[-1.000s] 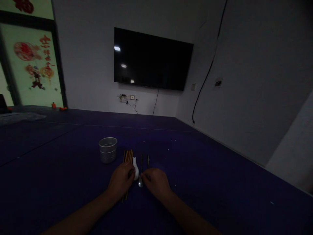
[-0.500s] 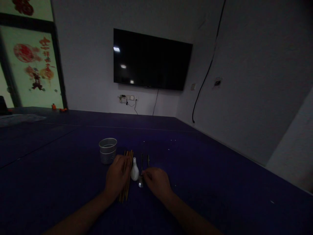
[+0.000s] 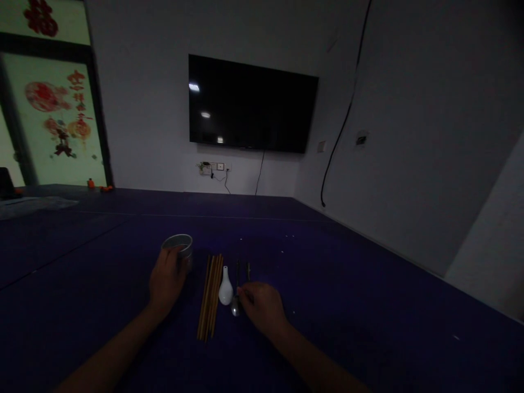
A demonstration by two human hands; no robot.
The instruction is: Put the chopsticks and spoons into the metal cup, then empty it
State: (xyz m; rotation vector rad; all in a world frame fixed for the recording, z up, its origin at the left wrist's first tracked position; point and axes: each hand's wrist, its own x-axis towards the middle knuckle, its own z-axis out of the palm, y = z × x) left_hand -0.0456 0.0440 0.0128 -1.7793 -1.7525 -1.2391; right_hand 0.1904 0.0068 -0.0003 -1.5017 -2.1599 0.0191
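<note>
My left hand [image 3: 167, 278] is at the grey metal cup [image 3: 186, 246], its fingers curled over the near rim and side; the hand hides part of the cup. My right hand [image 3: 262, 305] has thumb and fingers pinched at the neck of a metal spoon [image 3: 235, 310], which lies bowl toward me on the table. Beside that spoon a second slim dark handle [image 3: 248, 268] runs under my right hand, its other end hidden. A white ceramic spoon [image 3: 225, 292] lies left of the metal one. Further left rests a bundle of several wooden chopsticks [image 3: 210, 297], side by side.
The dark blue table [image 3: 347, 295] reaches to the wall, with small white specks on it. A black cable [image 3: 338, 144] hangs down the right wall. Small orange objects [image 3: 90, 183] and a clear plastic sheet [image 3: 39, 204] lie at the far left. A television [image 3: 251, 103] hangs ahead.
My left hand has left the chopsticks and moved left to the metal cup, which has shifted slightly left. My right hand stays at the metal spoon. The view has tilted up a little.
</note>
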